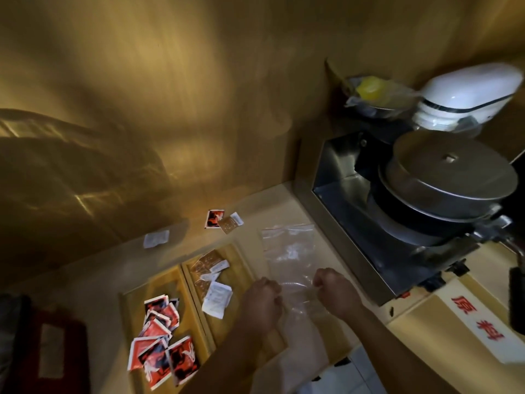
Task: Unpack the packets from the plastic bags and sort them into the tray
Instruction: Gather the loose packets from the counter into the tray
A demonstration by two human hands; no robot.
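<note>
A wooden two-compartment tray [181, 275] lies on the counter. Its left compartment holds several red-and-black packets [162, 336]; its right compartment holds brown and white packets [213, 282]. My left hand [262, 301] and my right hand [333, 290] are both closed on a clear plastic bag [298, 300] stretched between them, just right of the tray. A second clear zip bag [288, 245] lies flat beyond my hands. Three loose packets lie behind the tray: a red one [214, 218], a brown one [230, 224] and a white one [155, 238].
A steel machine with a round lidded pan [446, 177] fills the right side, a white appliance [466, 98] and a bagged yellow object [372, 89] behind it. A label with red characters [477, 319] lies at the right. A wood-grain wall rises close behind the counter.
</note>
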